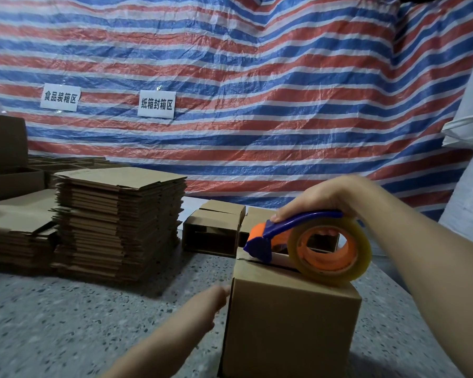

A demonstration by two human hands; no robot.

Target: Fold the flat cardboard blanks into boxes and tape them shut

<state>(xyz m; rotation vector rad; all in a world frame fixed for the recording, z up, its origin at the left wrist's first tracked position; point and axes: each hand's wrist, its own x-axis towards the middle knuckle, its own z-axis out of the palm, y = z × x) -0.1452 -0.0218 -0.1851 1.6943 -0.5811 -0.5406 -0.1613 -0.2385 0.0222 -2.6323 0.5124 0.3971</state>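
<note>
A folded brown cardboard box (290, 323) stands upright on the speckled floor in front of me. My right hand (322, 199) grips a blue and orange tape dispenser (290, 236) with a clear tape roll (331, 251); the dispenser sits on the box's top seam. My left hand (210, 298) reaches to the box's left side, its fingers blurred and partly hidden behind the box wall. A tall stack of flat cardboard blanks (118, 219) lies at the left.
Folded, open boxes (213, 230) sit behind the one I work on. More flat blanks (17, 227) and brown boxes (3, 156) fill the far left. A striped red, white and blue tarp (257, 105) with two paper signs hangs behind. White sacks (470, 159) stand right.
</note>
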